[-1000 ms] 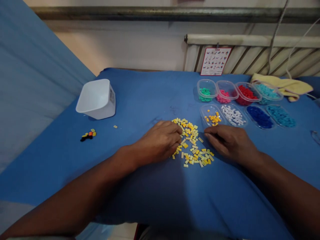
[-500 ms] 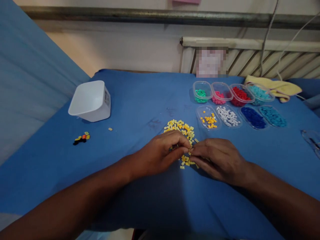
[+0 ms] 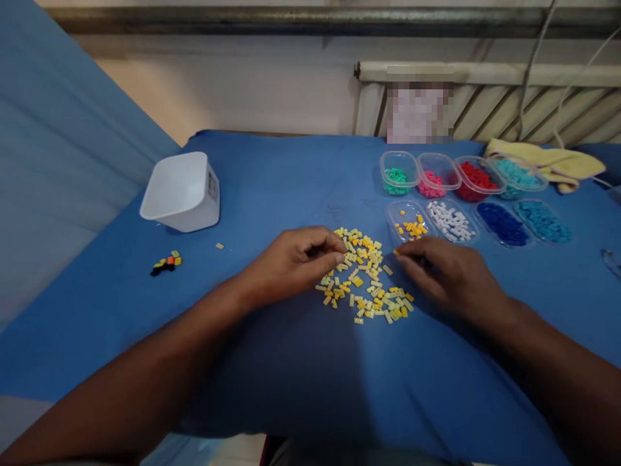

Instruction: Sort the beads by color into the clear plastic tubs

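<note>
Small toy building bricks in pale and deeper yellow (image 3: 371, 272) lie loose in a pile on the blue cloth. At the pile's left side, my left hand (image 3: 301, 264) is closed in a pinch, thumb to forefinger; whatever it may hold cannot be made out. My right hand (image 3: 449, 275) is right of the pile, just in front of a clear tub of orange-yellow bricks (image 3: 412, 228). A tiny orange-yellow brick (image 3: 396, 252) shows between its thumb and forefinger.
Clear tubs of green (image 3: 396, 180), pink (image 3: 431, 184), red (image 3: 476, 178), white (image 3: 450, 221), dark blue (image 3: 503, 224) and teal bricks (image 3: 543, 221) stand at the back right, by a yellow cloth (image 3: 553, 162). At left are a white bin (image 3: 182, 194) and a small multicoloured brick cluster (image 3: 167, 262).
My hands have moved apart from their meeting point over the pile. The right went right and up towards the tub with a brick; the left drew back left, uncovering more bricks.
</note>
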`<state>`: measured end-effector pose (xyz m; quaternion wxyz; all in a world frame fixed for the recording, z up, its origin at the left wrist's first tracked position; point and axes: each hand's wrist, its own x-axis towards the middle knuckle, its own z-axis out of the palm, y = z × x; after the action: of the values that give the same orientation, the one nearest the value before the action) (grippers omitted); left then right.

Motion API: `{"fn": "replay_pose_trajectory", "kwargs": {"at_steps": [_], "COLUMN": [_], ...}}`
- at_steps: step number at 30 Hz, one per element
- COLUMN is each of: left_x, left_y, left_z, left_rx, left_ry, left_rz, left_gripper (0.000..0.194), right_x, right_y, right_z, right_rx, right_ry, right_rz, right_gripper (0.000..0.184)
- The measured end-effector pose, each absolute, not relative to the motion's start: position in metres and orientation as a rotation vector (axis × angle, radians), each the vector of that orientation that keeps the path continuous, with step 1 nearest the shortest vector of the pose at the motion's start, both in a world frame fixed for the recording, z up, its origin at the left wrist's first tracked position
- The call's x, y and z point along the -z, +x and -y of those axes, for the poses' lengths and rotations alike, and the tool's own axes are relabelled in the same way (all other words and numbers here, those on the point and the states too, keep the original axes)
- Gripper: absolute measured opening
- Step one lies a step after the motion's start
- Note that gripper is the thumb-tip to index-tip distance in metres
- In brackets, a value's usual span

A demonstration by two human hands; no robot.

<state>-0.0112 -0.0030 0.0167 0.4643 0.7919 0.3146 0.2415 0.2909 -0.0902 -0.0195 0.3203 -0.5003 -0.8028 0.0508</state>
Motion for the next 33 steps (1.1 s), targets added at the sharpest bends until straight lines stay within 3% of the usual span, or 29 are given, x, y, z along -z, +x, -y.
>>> {"fn": "replay_pose_trajectory", "kwargs": {"at_steps": [5, 8, 11, 16, 23, 33], "left_x": [-0.027, -0.024, -0.021, -0.023, -0.025, -0.024], "left_y": [-0.028, -0.025, -0.019, -0.019, -0.032, -0.032], "left_z": [-0.007, 0.0, 0.008, 0.005, -0.01, -0.007], "left_rx": [-0.161, -0.152, -0.163, -0.216, -0.194, -0.148], "left_ry": [2.214, 2.344, 2.418, 2.445, 2.469, 2.422], "left_rz": [-0.45, -0.378, -0.313, -0.337, -0.55, -0.363], "left_gripper": [0.012, 0.016, 0.016, 0.013, 0.014, 0.015], "right_x": [0.033, 0.035, 0.034, 0.023, 0.01, 0.019], "right_y": [0.321, 0.327, 0.323, 0.304, 0.262, 0.264], "right_z": [0.063, 0.057, 0.062, 0.083, 0.105, 0.102], "right_rx": [-0.153, -0.207, -0.196, -0.193, -0.421, -0.311], "right_ry": [-1.651, -1.677, -1.663, -1.442, -0.746, -0.759], "right_rz": [1.695, 1.541, 1.53, 1.865, 2.408, 2.436], "right_gripper": [0.021, 0.029, 0.026, 0.013, 0.018, 0.017]}}
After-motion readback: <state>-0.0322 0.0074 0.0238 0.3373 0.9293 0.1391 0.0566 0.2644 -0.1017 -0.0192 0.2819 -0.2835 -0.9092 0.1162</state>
